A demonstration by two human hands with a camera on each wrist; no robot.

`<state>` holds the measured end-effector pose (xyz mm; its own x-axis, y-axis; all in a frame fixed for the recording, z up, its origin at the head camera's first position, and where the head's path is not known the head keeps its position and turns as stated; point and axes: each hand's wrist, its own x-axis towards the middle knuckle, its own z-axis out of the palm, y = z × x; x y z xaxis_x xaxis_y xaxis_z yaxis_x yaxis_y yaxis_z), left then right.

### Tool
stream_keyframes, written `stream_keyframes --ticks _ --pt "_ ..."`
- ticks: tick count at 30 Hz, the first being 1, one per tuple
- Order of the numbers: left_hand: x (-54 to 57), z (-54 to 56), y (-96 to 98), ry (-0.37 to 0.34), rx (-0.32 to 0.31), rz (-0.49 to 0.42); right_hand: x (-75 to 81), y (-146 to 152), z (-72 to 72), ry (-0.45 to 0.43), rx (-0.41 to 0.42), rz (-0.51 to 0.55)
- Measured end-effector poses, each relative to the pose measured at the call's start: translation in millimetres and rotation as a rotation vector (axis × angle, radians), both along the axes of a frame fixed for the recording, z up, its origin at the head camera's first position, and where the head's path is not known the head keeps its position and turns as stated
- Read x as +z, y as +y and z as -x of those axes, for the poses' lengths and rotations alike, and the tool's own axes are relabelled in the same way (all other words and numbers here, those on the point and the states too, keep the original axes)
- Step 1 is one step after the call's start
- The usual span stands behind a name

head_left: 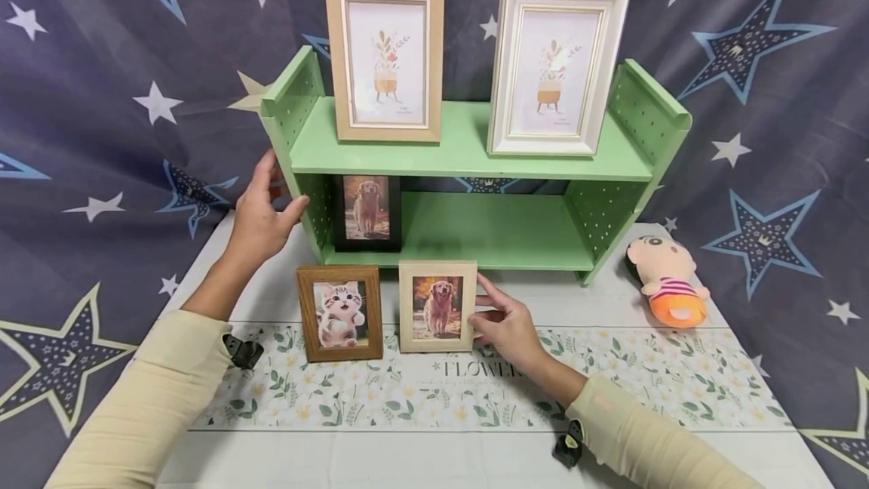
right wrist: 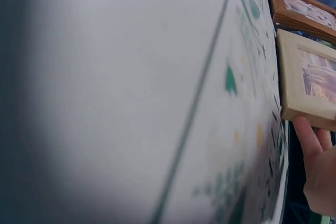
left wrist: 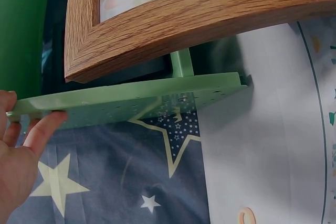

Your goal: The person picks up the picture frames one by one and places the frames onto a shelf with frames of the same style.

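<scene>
My left hand point(head_left: 261, 213) grips the left side panel of a green shelf point(head_left: 468, 127), thumb on the near side and fingers round the edge. In the left wrist view the thumb and fingers lie along the panel's edge. My right hand point(head_left: 505, 330) holds a pale wood picture frame point(head_left: 405, 308) with a dog photo by its right side; the fingers behind it are partly hidden. This frame stands upright on the floral runner before the shelf. Just left of it stands a brown wood picture frame point(head_left: 307, 315) with a kitten photo.
A tan frame point(head_left: 333, 59) and a white frame point(head_left: 495, 70) stand on the upper shelf. Inside, at the lower left, is a black frame point(head_left: 396, 225). A plush doll point(head_left: 661, 278) lies right of the shelf. Star-patterned cloth point(head_left: 747, 149) hangs behind.
</scene>
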<state>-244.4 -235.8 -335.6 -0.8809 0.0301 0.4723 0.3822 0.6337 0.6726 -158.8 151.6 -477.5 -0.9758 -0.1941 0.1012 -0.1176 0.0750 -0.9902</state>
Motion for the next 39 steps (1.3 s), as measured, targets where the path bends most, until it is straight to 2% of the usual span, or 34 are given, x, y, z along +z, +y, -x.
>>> stream_keyframes --ticks 8,17,39 --pt "2.5 -0.2 0.5 -0.01 -0.003 0.003 -4.9 -3.6 -2.9 -0.027 -0.035 0.017" --pt "4.3 1.8 1.7 -0.017 -0.011 -0.004 -6.3 -4.6 -7.9 -0.013 -0.061 -0.033" --pt "0.5 1.3 -2.1 -0.021 -0.002 -0.018 -5.3 -5.5 -4.8 -0.041 -0.023 -0.016"
